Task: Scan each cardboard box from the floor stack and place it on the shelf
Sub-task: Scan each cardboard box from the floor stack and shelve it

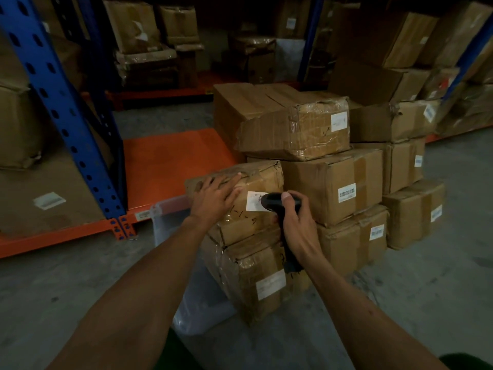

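1. A person's left hand (217,197) lies flat, fingers straight and spread, on the top near edge of a tape-wrapped brown cardboard box (248,201) that sits uppermost on the near column of the floor stack.
2. The right hand (296,222) clenches the grip of a black handheld barcode scanner (277,206), thumb over its top; the scanner's head is just beside, perhaps touching, the white paper label (253,201) on the box's near face.
3. Below that box sits a second taped brown carton (256,273) with its own white label, resting on the grey concrete floor (426,289).
4. To the right and farther back, the stack of plain brown labelled cartons (346,188) rises in several tiers; a crumpled, plastic-wrapped box (296,132) lies on top.
5. A translucent plastic bin (192,284) stands on the floor just left of the near column, touching or nearly touching it.
6. On the left, a blue perforated steel upright (61,110) carries orange steel shelf decks (170,161); the deck behind the held box shows bare orange surface, while large cartons (21,129) fill the bay at far left.
7. More brown boxes crowd dim racking across the far aisle (149,44).
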